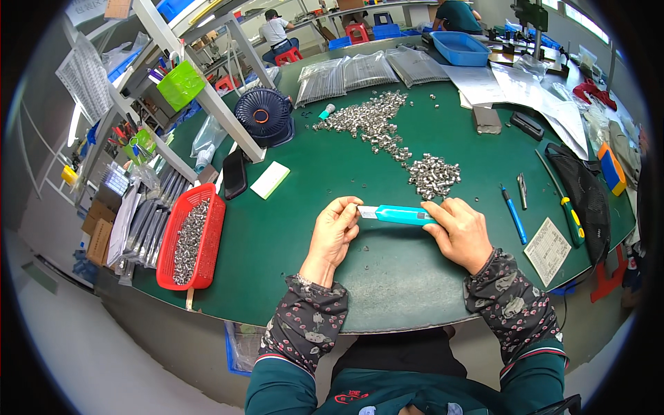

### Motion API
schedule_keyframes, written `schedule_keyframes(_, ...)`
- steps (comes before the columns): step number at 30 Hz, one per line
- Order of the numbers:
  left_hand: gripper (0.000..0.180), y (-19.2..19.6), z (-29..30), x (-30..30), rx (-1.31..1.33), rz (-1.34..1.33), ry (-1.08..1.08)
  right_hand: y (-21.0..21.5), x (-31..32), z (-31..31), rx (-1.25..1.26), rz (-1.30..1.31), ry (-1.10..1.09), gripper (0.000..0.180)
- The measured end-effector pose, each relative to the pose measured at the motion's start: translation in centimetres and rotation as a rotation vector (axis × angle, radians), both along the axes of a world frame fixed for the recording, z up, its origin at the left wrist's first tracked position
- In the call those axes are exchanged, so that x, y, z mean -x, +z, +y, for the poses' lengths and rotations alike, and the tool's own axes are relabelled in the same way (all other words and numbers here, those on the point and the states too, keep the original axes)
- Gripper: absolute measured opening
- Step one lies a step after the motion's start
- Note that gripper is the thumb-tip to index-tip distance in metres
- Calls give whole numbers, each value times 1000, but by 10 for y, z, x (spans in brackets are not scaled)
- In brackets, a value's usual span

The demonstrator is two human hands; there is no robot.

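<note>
My right hand [460, 233] grips a teal utility knife [401, 215] by its handle, with the blade pointing left. My left hand [335, 232] is closed in a pinch at the blade's tip. Whatever lies between its thumb and fingers is too small and hidden to name. Just beyond the knife lies a small pile of short silvery metal sleeves [434, 176]. A larger, spread-out heap of the same parts [366, 121] is farther back. To the left, a red plastic basket [209, 238] holds many small metal parts.
On the green table [290, 228] stand a dark fan [263, 116] and a black phone [234, 174]. A blue pen [512, 213], a screwdriver [571, 218] and a paper slip [548, 250] lie right. Bagged rods [368, 71] and a blue tray [460, 50] are at the back.
</note>
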State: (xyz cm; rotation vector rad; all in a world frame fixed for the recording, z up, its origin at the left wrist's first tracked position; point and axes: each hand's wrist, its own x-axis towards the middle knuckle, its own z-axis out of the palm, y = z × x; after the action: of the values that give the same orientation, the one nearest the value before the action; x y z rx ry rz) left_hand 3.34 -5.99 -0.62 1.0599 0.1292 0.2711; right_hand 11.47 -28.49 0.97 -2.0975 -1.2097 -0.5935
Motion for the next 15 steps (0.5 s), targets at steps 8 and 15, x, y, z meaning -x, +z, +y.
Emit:
schedule_keyframes(8,13,2,0,0,12,31,2,0,-2,0,13,-49,-7,35)
schedule_keyframes(15,13,4,-1,1,12,47,-1,1,-1,0,19,-89,-29,37)
